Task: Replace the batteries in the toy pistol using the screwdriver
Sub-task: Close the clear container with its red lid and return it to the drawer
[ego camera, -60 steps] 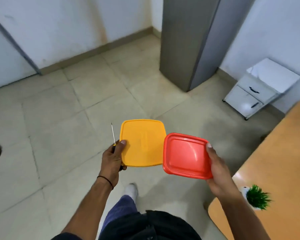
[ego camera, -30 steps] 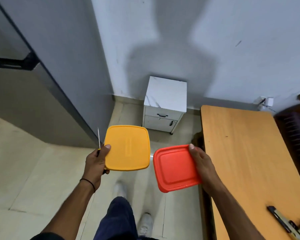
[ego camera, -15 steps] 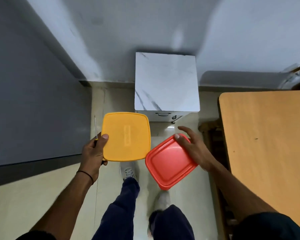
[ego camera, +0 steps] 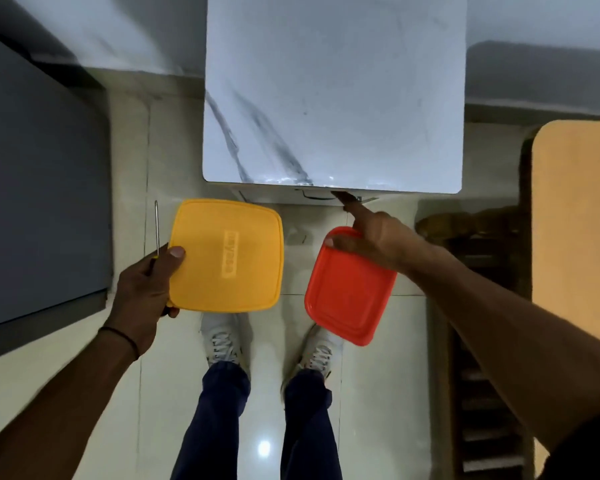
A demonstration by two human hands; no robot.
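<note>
Yellow plastic fills the left hand (ego camera: 142,289): a square yellow box (ego camera: 226,254) is pinched at its edge, thumb pressed on the lid and fingers curled beneath. The screwdriver (ego camera: 156,226) is tucked in the same grip, its thin metal shaft pointing up beside the box. The right hand (ego camera: 378,240) pinches a red box (ego camera: 350,292) with the thumb on its lid, while the forefinger stretches out straight toward the drawer handle (ego camera: 312,195) just under the front edge of the marble-topped cabinet (ego camera: 333,91). Whether the fingertip touches the handle cannot be told.

The step appears to be opening that drawer with the one spare finger. To do it well, the finger should hook fully behind the handle and draw straight back toward the body, with the red box kept level so it does not slip from the thumb. Setting one box on the marble top first would free a whole hand and be the safer way. The screwdriver tip wants keeping clear of the face as the person leans in.

Both boxes are seen only from above, and their lids are opaque and on, so what lies inside cannot be told. The toy pistol is not in view, nor are any batteries. A wooden table (ego camera: 575,220) stands off to the right
</note>
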